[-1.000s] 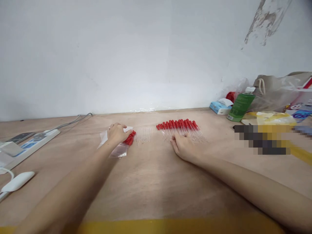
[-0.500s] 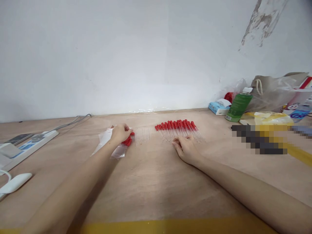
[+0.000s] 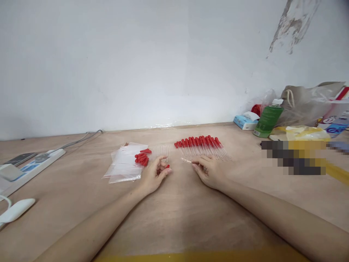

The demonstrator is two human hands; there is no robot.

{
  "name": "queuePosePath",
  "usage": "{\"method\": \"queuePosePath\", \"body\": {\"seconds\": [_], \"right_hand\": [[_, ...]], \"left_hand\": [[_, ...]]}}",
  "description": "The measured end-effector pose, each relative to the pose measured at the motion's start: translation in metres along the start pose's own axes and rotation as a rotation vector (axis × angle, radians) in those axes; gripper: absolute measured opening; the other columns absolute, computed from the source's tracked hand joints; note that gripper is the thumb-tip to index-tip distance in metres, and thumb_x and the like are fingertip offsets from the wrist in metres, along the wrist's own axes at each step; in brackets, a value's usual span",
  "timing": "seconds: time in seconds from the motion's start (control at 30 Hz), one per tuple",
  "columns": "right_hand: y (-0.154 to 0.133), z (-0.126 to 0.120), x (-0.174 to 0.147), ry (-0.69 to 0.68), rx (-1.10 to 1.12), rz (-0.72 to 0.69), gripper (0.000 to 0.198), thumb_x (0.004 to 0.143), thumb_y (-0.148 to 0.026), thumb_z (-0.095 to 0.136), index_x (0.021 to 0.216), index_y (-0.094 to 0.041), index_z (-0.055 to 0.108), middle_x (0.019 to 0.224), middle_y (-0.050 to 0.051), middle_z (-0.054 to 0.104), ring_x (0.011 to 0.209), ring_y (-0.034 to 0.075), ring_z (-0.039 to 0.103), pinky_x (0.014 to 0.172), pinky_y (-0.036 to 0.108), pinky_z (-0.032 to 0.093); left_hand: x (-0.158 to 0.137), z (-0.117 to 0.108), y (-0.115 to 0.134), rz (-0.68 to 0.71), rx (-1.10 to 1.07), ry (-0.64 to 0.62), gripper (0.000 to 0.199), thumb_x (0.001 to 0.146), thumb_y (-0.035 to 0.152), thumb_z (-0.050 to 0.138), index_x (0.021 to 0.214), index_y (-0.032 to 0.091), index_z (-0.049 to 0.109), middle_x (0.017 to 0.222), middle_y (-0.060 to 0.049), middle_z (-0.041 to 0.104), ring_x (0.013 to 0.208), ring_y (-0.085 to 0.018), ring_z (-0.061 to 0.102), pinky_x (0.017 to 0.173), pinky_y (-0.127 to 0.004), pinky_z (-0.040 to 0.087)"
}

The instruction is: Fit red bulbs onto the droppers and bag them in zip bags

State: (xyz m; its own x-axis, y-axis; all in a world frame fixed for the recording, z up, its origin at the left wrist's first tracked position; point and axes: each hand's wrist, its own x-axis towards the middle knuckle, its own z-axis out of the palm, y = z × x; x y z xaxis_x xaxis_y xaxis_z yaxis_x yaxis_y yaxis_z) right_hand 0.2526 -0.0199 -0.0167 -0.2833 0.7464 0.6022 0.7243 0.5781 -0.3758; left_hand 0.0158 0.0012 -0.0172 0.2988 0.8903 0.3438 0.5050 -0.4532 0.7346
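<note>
My left hand (image 3: pixel 155 175) pinches a red rubber dropper bulb (image 3: pixel 168 166) between thumb and fingers. Facing it, my right hand (image 3: pixel 208 170) is closed on a clear glass dropper tube (image 3: pixel 185 160), whose end points left towards the bulb; the two are apart. Beyond my right hand lies a row of droppers (image 3: pixel 200 141) with red bulbs on clear tubes. A short row of bare clear tubes (image 3: pixel 164 150) lies just behind my left hand. Left of them is a pile of loose red bulbs (image 3: pixel 141 159) on clear plastic bags (image 3: pixel 122 163).
At the left are a white power strip (image 3: pixel 51 160), a phone (image 3: pixel 20 159) and a white plug-like device (image 3: pixel 19 211). A tissue pack (image 3: pixel 245 121), a green bottle (image 3: pixel 268 118) and plastic bags (image 3: pixel 305 105) stand at the back right. A wall (image 3: pixel 136 65) closes the far side.
My left hand has come right and nearer from the bulb pile with one red bulb, uncovering the pile and bags. The glass tube in my right hand now shows, pointing left.
</note>
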Motion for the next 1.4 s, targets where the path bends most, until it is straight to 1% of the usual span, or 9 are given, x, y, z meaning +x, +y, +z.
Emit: {"method": "queuePosePath", "body": {"seconds": [0.1, 0.2, 0.4, 0.63, 0.8, 0.97, 1.2, 1.27, 1.4], "right_hand": [[-0.008, 0.003, -0.001, -0.036, 0.017, -0.067, 0.020, 0.086, -0.024, 0.040, 0.089, -0.020, 0.059, 0.077, 0.002, 0.063, 0.063, 0.011, 0.053, 0.077, 0.031, 0.030], [-0.013, 0.005, 0.000, -0.065, 0.013, -0.138, 0.021, 0.086, -0.024, 0.040, 0.089, -0.019, 0.060, 0.076, 0.002, 0.063, 0.065, 0.012, 0.053, 0.078, 0.032, 0.029], [-0.016, 0.005, 0.002, -0.116, -0.023, -0.181, 0.023, 0.086, -0.023, 0.040, 0.092, -0.020, 0.061, 0.080, 0.004, 0.064, 0.070, 0.013, 0.054, 0.080, 0.032, 0.028], [-0.016, 0.002, 0.003, -0.172, -0.038, -0.188, 0.023, 0.087, -0.021, 0.040, 0.091, -0.021, 0.062, 0.080, 0.002, 0.064, 0.070, 0.012, 0.053, 0.078, 0.031, 0.028], [-0.011, 0.005, 0.003, -0.171, -0.015, -0.200, 0.020, 0.086, -0.021, 0.043, 0.089, -0.021, 0.063, 0.077, 0.001, 0.062, 0.068, 0.011, 0.051, 0.075, 0.030, 0.027], [-0.009, 0.003, 0.004, -0.205, -0.041, -0.226, 0.020, 0.085, -0.019, 0.044, 0.085, -0.022, 0.064, 0.076, 0.000, 0.062, 0.062, 0.010, 0.046, 0.071, 0.030, 0.025], [-0.009, 0.008, 0.001, -0.147, -0.171, -0.316, 0.019, 0.082, -0.016, 0.045, 0.080, -0.021, 0.063, 0.070, 0.000, 0.060, 0.058, 0.010, 0.043, 0.067, 0.030, 0.022], [-0.012, 0.009, 0.000, -0.159, -0.174, -0.315, 0.018, 0.081, -0.016, 0.045, 0.076, -0.019, 0.062, 0.068, 0.000, 0.059, 0.056, 0.010, 0.041, 0.067, 0.030, 0.022], [-0.021, 0.010, 0.000, -0.208, -0.148, -0.258, 0.021, 0.083, -0.017, 0.042, 0.070, -0.017, 0.058, 0.066, 0.000, 0.060, 0.054, 0.009, 0.041, 0.066, 0.030, 0.022]], "left_hand": [[-0.001, -0.002, 0.003, 0.034, 0.122, -0.076, 0.023, 0.079, 0.039, 0.053, 0.093, 0.021, 0.058, 0.081, -0.001, 0.064, 0.069, -0.014, 0.060, 0.061, -0.024, 0.046], [-0.001, -0.004, 0.008, 0.068, 0.185, -0.098, 0.022, 0.080, 0.040, 0.051, 0.085, 0.020, 0.060, 0.077, 0.000, 0.064, 0.066, -0.013, 0.058, 0.060, -0.023, 0.043], [-0.003, -0.004, 0.013, 0.117, 0.236, -0.103, 0.023, 0.081, 0.040, 0.050, 0.084, 0.020, 0.060, 0.078, 0.000, 0.062, 0.064, -0.012, 0.055, 0.058, -0.022, 0.041], [-0.003, -0.005, 0.012, 0.194, 0.249, -0.101, 0.021, 0.082, 0.037, 0.050, 0.083, 0.019, 0.061, 0.080, -0.002, 0.062, 0.068, -0.013, 0.055, 0.063, -0.024, 0.042], [-0.005, -0.007, 0.012, 0.259, 0.248, -0.130, 0.019, 0.084, 0.033, 0.049, 0.087, 0.020, 0.062, 0.086, -0.002, 0.064, 0.076, -0.014, 0.056, 0.068, -0.024, 0.042], [-0.009, -0.006, 0.015, 0.293, 0.272, -0.191, 0.019, 0.086, 0.029, 0.046, 0.085, 0.020, 0.061, 0.079, 0.000, 0.063, 0.070, -0.012, 0.056, 0.064, -0.022, 0.041], [-0.010, -0.005, 0.016, 0.339, 0.334, -0.243, 0.016, 0.085, 0.028, 0.046, 0.085, 0.018, 0.059, 0.076, -0.001, 0.061, 0.069, -0.012, 0.054, 0.063, -0.022, 0.040], [-0.010, -0.005, 0.015, 0.354, 0.346, -0.250, 0.016, 0.085, 0.028, 0.047, 0.085, 0.017, 0.059, 0.076, -0.002, 0.060, 0.070, -0.013, 0.054, 0.063, -0.022, 0.040], [-0.011, -0.003, 0.011, 0.391, 0.342, -0.244, 0.017, 0.086, 0.028, 0.045, 0.085, 0.017, 0.058, 0.076, -0.003, 0.059, 0.070, -0.013, 0.053, 0.063, -0.023, 0.040]]}}
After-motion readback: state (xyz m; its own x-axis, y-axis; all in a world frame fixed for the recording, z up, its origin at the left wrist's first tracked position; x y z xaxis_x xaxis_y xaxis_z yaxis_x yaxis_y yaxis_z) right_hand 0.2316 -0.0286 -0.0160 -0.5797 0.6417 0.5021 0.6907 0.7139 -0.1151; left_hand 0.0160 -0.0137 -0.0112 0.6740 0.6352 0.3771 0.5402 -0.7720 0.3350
